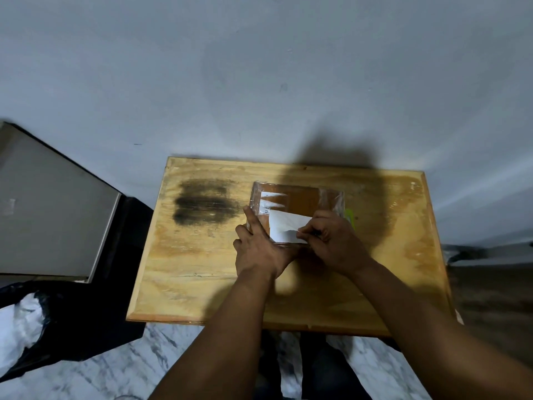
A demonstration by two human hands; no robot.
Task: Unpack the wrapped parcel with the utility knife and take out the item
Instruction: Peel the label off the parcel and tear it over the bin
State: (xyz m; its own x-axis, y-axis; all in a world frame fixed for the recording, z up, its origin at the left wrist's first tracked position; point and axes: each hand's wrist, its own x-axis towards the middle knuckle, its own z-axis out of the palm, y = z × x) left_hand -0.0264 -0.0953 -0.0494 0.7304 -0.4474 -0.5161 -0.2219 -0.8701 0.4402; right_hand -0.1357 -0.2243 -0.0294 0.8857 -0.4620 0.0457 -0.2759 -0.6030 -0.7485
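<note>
The parcel (302, 197), a brown box wrapped in clear film, lies on the wooden table (202, 269) a little right of centre. A white label (284, 226) on its near top looks partly lifted. My left hand (256, 249) grips the near-left corner, with the index finger laid along the left edge. My right hand (331, 241) has curled fingers and pinches the label's near-right edge. A green thing, probably the utility knife (349, 215), shows just beyond my right hand beside the parcel. Most of it is hidden.
The tabletop carries a dark smudge (202, 203) left of the parcel. A grey box (52, 215) stands on the floor to the left, with a black bag (72, 319) in front of it. A grey wall rises behind the table, and a marble floor lies below.
</note>
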